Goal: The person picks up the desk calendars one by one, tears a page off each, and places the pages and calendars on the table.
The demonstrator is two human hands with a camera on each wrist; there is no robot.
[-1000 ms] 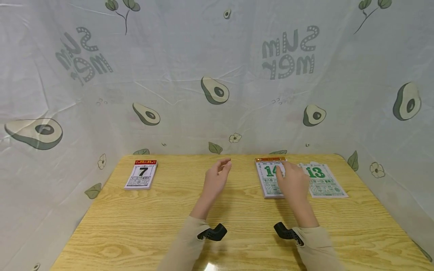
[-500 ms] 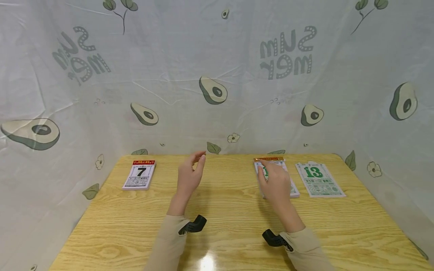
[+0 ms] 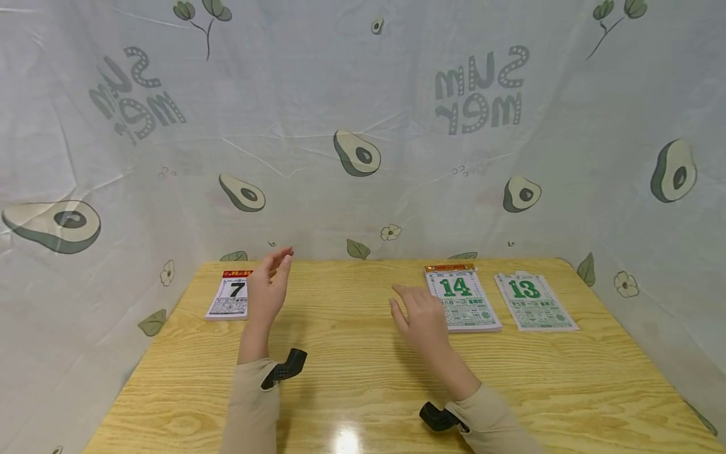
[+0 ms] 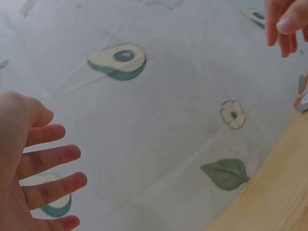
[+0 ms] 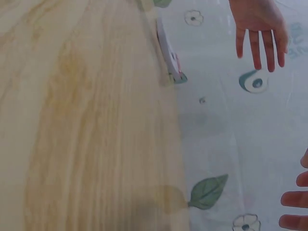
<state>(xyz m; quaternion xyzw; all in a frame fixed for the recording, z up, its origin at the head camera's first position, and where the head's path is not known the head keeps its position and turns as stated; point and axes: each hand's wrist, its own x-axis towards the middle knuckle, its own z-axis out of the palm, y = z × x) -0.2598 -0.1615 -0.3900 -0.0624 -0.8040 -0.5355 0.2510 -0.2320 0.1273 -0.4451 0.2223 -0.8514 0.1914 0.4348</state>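
The small calendar pad [image 3: 224, 305], marked with a black 7 under a red header, is laid flat at the far left of the tabletop [image 3: 351, 353]. Part of its right side is covered in the head view by the left grip [image 3: 268, 290] (a bare hand), which is raised with its fingers spread and softly bent, unfilled. At the far right, the larger calendar pad [image 3: 475, 310] is set with a green 14 shown beneath an orange and red header. Its left edge is partly overlapped, as seen from the head, by the right grip [image 3: 422, 315], whose fingers are loosely extended and likewise unfilled; whether the pad is touched cannot be told. Just to the right of that pad, a loose sheet [image 3: 535, 304] is placed, printed with a green 13 and left uneven along its far edge. On both wrists, over beige sleeves [image 3: 251, 403], black devices [image 3: 285, 367] are worn. Beyond the far edge a pale cloth [image 3: 295, 214] is hung, printed with avocados, leaves, flowers and mirrored lettering [image 3: 475, 113].
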